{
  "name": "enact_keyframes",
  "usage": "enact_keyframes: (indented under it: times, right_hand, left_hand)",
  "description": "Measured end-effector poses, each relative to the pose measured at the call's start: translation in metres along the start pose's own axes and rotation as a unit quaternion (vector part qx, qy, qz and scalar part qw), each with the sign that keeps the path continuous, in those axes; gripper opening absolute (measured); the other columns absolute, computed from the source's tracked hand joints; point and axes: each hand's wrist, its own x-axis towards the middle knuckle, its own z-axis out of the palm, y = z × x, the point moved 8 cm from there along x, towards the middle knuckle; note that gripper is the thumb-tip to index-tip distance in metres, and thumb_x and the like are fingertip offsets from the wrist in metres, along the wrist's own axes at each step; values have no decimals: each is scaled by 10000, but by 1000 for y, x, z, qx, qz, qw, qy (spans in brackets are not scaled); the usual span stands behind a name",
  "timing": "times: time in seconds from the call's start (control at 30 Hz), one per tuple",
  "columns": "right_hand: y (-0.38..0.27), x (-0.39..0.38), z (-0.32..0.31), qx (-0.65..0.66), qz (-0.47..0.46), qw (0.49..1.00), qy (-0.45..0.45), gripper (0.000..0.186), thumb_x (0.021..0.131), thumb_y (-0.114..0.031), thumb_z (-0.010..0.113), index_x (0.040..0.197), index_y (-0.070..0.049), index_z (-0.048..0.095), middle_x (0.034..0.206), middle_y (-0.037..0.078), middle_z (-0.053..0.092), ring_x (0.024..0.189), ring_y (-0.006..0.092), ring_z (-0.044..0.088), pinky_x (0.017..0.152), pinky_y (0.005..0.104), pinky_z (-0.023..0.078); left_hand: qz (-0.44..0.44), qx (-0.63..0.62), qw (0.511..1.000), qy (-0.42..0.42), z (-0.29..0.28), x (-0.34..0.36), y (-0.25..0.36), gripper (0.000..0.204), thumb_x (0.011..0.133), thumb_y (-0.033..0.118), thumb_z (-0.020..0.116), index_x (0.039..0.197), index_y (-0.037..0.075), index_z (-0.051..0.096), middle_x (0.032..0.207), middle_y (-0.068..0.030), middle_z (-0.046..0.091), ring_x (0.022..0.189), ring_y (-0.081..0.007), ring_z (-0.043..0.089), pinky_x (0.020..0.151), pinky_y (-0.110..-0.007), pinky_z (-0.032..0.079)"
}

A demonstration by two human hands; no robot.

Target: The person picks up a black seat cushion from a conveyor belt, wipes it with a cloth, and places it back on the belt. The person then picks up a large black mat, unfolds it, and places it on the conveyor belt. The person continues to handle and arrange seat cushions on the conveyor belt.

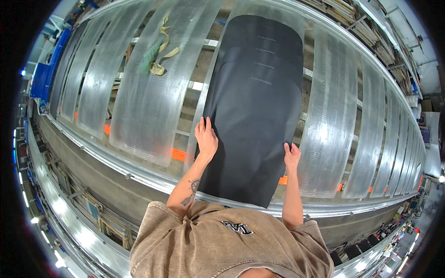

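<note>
Both hands are at work on the long, matte-black, flexible sheet, which lies lengthwise before the person between clear, ribbed plastic panels, its near end over the silvery metal rail! The bare left hand reaches along the left edge, fingers slightly apart; whether the thumb clamps from below, I can't tell. Across the way, the bare right hand sits at the right edge, thumb and finger close together, though a firm pinch isn't clear either. This looks like the straightening step, ripples showing between the hands; the next move seems to call for even, gentle tension on both edges
</note>
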Motion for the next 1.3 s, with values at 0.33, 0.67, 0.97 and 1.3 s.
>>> enact_keyframes:
  times: [0.33, 0.67, 0.97, 1.3]
  right_hand:
    - [-37, 0, 7, -24, -27, 999, -7, 233, 987, -127, 625, 1125, 59, 647, 871, 75, 698, 772, 108, 601, 725, 277, 483]
    - [-84, -20, 11, -195, -94, 974, 63, 490, 968, -128, 612, 1411, 46, 498, 1069, 285, 685, 957, 454, 663, 830, 444, 521]
    - [-88, -28, 16, -273, -125, 950, 85, 482, 982, -83, 562, 1452, -20, 478, 1089, 219, 665, 920, 424, 660, 762, 476, 526]
    - [-100, -35, 11, -262, -198, 935, 137, 539, 859, 57, 561, 1388, -46, 564, 1269, 188, 647, 1057, 382, 667, 892, 440, 558]
  left_hand:
    - [-26, -54, 998, 11, 3, 14, -7, 575, 891, 39, 614, 1447, 22, 466, 1476, -301, 387, 1330, -468, 377, 1102, -551, 321]
    - [-22, -29, 999, 35, -3, 8, 4, 590, 874, 44, 636, 1440, 20, 469, 1449, -298, 392, 1319, -462, 388, 1108, -560, 305]
    - [-54, -92, 993, 56, -24, 21, 9, 510, 894, 34, 623, 1386, -4, 497, 1188, -227, 568, 1104, -401, 551, 980, -457, 447]
    - [-15, -165, 985, -50, -18, 39, 1, 304, 932, 87, 617, 1218, 22, 696, 1035, -216, 663, 932, -339, 653, 825, -407, 508]
